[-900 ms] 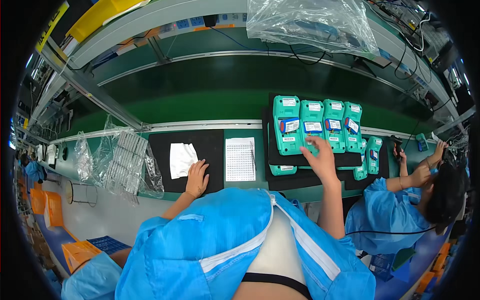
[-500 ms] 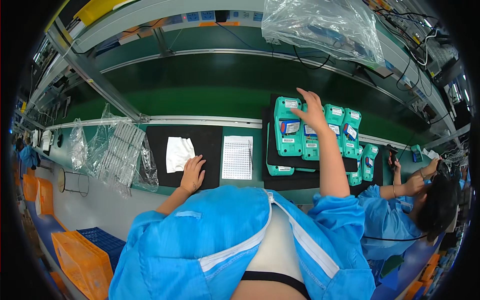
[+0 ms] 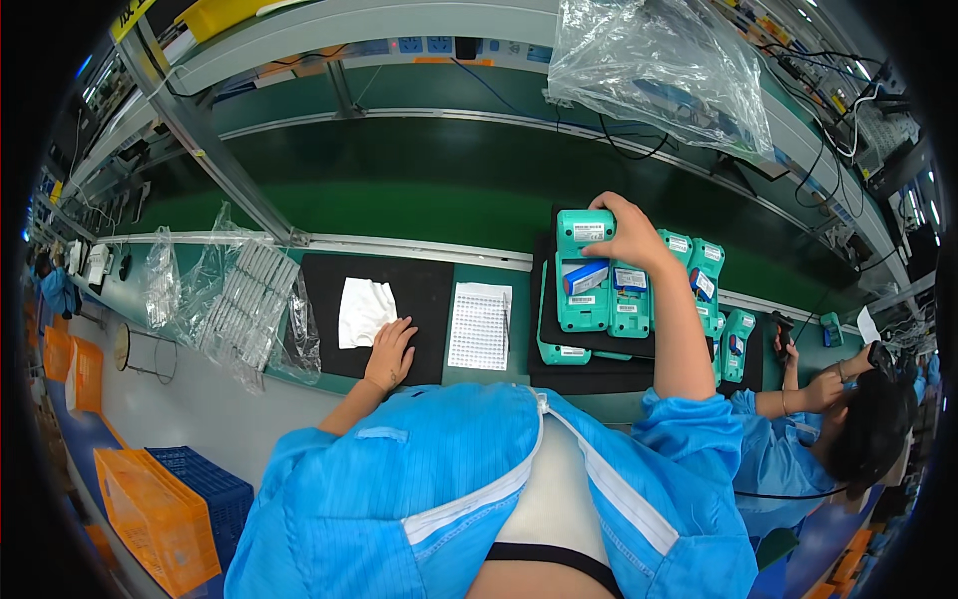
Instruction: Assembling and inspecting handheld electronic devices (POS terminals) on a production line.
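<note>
Handheld devices (image 3: 582, 253) — smooth plastic; left mat (image 3: 426, 290) matt; upper bag (image 3: 659, 75) — glossy, crinkled plastic.

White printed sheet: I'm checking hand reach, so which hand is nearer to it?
Left. The left hand rests on the black mat, left of the sheet; the right hand is farther off to its right, at a green device.

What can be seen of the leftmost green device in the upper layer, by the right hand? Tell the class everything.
The green device looks like rounded plastic, long and narrow, running away from the person. A white label sits near its far end and a smaller one toward its near end. A blue battery with a white sticker lies slanted across its middle. The right hand grasps its far end. Beneath is a black mat; whether the device is lifted cannot be told.
</note>
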`<state>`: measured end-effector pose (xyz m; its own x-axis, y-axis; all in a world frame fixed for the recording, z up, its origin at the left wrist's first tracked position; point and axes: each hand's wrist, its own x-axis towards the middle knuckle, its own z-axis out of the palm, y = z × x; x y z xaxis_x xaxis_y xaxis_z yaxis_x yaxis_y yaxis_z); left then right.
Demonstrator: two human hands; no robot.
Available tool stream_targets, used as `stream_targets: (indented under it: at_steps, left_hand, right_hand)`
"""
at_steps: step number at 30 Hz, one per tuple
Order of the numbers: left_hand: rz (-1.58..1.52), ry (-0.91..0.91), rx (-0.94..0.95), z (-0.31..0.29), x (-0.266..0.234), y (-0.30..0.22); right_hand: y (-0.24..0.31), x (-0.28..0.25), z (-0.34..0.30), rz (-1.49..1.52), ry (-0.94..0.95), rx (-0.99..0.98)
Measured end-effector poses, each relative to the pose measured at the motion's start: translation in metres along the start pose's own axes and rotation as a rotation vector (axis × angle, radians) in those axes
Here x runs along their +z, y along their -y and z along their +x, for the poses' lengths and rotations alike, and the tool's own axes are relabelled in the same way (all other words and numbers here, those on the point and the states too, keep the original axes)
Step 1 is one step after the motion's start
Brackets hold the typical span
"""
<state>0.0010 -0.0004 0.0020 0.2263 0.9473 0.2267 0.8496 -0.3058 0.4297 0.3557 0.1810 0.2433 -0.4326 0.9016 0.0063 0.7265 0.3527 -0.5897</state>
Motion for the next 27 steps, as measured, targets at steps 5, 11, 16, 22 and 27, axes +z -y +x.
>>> stream_targets:
  at_steps: [5,11,16,22,27]
  left_hand:
    - [0.118,-0.114,0.009,0.022,-0.016,-0.023]
    - [-1.085,-0.094,0.086,0.121,-0.125,-0.145]
    - [-1.407,0.428,0.154,0.144,-0.167,-0.201]
    - [-1.892,0.866,-0.124,0.132,-0.139,-0.218]
    - [-2.148,0.976,-0.067,0.122,-0.127,-0.214]
  right_hand:
    - [0.052,-0.01,-0.055,-0.332,-0.423,-0.423]
    - [0.086,-0.032,-0.092,0.11,-0.651,-0.45]
    - [0.098,-0.026,-0.09,0.501,-0.561,-0.434]
    - [0.102,-0.014,-0.077,0.799,-0.52,-0.35]
    - [0.108,-0.009,-0.078,0.759,-0.489,-0.368]
